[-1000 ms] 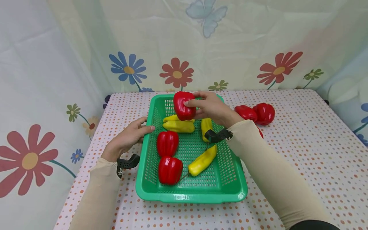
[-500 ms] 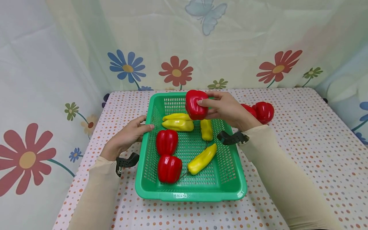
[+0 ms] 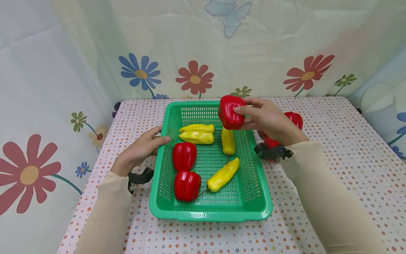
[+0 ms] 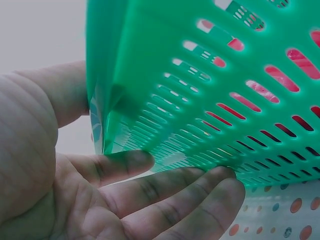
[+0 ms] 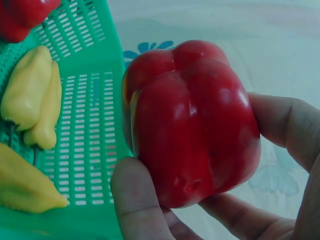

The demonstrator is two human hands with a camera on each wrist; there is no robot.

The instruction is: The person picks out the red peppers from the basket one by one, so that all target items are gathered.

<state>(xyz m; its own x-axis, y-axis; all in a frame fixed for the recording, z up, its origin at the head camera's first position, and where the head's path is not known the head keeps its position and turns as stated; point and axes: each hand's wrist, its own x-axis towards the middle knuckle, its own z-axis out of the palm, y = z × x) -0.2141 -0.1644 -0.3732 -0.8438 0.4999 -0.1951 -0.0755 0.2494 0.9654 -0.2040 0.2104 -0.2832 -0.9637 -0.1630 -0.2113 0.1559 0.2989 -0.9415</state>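
My right hand (image 3: 269, 114) grips a red bell pepper (image 3: 232, 112), raised over the far right corner of a green plastic basket (image 3: 209, 216). In the right wrist view the bell pepper (image 5: 192, 125) sits between thumb and fingers. At the basket's left side my left hand (image 3: 139, 151) holds the rim, thumb over the edge and fingers (image 4: 170, 200) along the outer wall. Two red bell peppers lie inside on the left, one of them the nearer bell pepper (image 3: 187, 186). Several yellow peppers share the basket, including a long yellow pepper (image 3: 223, 175) with a thin stem.
Right of the basket, more red bell peppers, such as a bell pepper (image 3: 295, 119), lie partly hidden behind my right hand and wrist. A dotted cloth (image 3: 342, 151) covers the table. A flowered curtain (image 3: 269, 53) hangs along its far edge.
My right hand has carried the red bell pepper rightward, from above the basket's back middle to its far right corner. The left hand stays on the rim.
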